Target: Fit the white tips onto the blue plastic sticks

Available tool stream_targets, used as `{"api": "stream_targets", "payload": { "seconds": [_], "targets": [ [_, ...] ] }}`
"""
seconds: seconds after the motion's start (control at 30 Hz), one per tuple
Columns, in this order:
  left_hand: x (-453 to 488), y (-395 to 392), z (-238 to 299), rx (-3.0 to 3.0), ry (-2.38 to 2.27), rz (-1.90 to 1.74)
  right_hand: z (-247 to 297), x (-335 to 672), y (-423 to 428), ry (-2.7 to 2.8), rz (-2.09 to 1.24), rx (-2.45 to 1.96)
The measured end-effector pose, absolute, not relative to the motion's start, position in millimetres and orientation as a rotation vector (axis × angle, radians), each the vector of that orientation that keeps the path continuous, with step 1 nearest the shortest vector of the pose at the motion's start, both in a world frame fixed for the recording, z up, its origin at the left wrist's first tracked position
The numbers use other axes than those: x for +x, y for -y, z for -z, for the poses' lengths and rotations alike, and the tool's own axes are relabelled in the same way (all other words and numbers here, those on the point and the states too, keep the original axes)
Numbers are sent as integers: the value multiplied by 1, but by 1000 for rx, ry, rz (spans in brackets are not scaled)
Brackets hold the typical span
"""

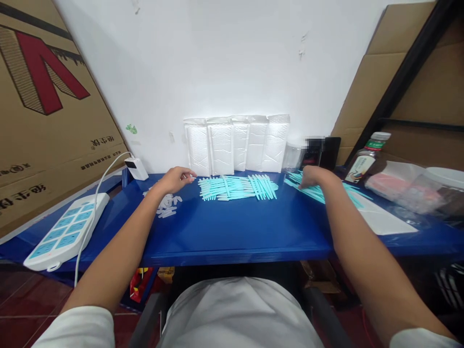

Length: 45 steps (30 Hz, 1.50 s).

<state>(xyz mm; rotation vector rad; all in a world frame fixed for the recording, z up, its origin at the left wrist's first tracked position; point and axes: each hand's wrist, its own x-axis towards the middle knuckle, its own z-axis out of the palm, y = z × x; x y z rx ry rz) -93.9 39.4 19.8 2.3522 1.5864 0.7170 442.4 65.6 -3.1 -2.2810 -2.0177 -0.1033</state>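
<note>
From here the lettering (102, 141) on the left-hand carton (50, 133) and the label (361, 165) on the right-hand bottle (377, 137) are unreadable; left hand (178, 179) beside centre's teal sticks (232, 187), right hand (311, 177) over another pile (313, 195), grips I can't tell.

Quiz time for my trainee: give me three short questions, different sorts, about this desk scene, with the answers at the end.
1. At which part of the glossy blue table is the long white power strip with blue socket panels? A) left end B) middle C) right end
2. True or false: the left hand is nearer than the right hand to the small translucent plastic pieces.
3. Fill in: behind the central pile of slim turquoise sticks, white rectangular padded packets stand in front of the white ____.

Key: 1 A; 2 true; 3 wall.
</note>
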Motion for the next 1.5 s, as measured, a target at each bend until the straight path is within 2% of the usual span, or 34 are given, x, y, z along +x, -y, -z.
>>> {"api": "stream_targets", "payload": {
  "seconds": [0.1,0.2,0.3,0.43,0.57,0.83,1.5],
  "targets": [
    [-77,-32,-20,2152,-1492,-891,-8,431,-58,2120,-65,-2407],
    [-62,-27,-17,1928,-1279,-1074,-18,418,-47,2138,-37,-2299],
    [-48,-23,-12,1779,-1127,-1169,-25,392,-35,2063,5,-1954],
    [-33,-18,-6,1749,-1072,-1153,-25,341,-15,2001,-372,-1250],
    [-24,-14,-1,1796,-1038,-1162,-16,296,1,2027,-682,-969],
    [-16,-10,1,1817,-1035,-1155,-7,281,6,2010,-821,-931],
    [-12,-7,2,1743,-1042,-1133,-9,279,4,1956,-606,-845]
  ]
}}
